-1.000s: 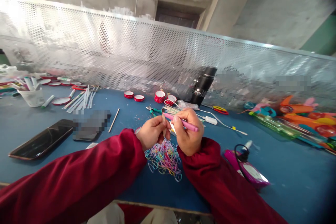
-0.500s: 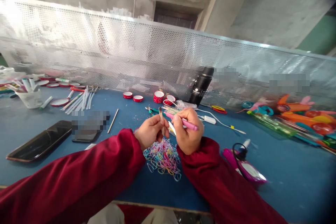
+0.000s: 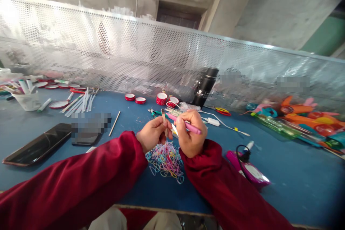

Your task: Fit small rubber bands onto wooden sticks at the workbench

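My left hand (image 3: 151,134) is closed, thumb and fingers pinching a short, flat wooden stick (image 3: 163,114) with a dark upper end. Close beside it, my right hand (image 3: 192,133) grips a pink pen (image 3: 192,127) like a writing tool, its front end pointing left at the stick. Whether pen and stick touch, I cannot tell. A slim white piece (image 3: 175,129) sticks out beneath the right fingers; its kind is unclear. Just below both hands lies a loose heap of thin coloured rubber bands (image 3: 167,161) on the blue table (image 3: 159,196).
Two dark phones (image 3: 39,144) lie at left, near a cup of markers (image 3: 28,101) and white strips (image 3: 81,103). Behind the hands stand red tape rolls (image 3: 161,99) and a black flask (image 3: 206,88). A purple packet (image 3: 248,169) and a colourful toy pile (image 3: 304,115) occupy the right.
The whole view has shifted slightly, so everything sits a little further left. Both hands keep the same grips on the stick and the pen.
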The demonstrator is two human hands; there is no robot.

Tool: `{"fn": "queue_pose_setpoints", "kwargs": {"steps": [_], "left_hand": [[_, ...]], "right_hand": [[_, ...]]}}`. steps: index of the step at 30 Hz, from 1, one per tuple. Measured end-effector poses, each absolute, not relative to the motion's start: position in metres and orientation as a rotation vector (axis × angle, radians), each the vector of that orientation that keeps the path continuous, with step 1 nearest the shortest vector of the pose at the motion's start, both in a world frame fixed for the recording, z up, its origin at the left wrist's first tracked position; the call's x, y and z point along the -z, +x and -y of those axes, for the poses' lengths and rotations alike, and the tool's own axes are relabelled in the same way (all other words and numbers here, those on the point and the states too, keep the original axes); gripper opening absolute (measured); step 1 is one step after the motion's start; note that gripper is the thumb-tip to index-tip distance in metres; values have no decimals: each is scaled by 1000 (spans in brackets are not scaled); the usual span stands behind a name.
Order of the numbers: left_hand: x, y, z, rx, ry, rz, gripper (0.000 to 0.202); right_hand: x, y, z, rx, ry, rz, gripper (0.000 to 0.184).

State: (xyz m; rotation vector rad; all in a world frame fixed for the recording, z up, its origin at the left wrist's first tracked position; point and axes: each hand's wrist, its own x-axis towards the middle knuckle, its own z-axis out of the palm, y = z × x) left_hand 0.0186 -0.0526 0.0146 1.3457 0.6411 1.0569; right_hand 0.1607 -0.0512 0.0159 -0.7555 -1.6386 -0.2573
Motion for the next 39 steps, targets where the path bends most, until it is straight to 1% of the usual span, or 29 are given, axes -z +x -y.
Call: {"fn": "queue_pose_setpoints", "kwargs": {"steps": [10,17,24,39], "left_hand": [[-15,18,51,-1061,1357,-649,22],[-15,19,52,-1064,1337,-664,28],[-12,18,51,-1058,1342,-642,23],[-14,17,49,-1071,1334,-658,21]], "right_hand": [[-16,161,51,285,-761,1649,8],[-17,159,51,301,-718,1683,8],[-18,158,53,295,-729,1679,11],[-19,159,52,348,-693,1687,10]]}}
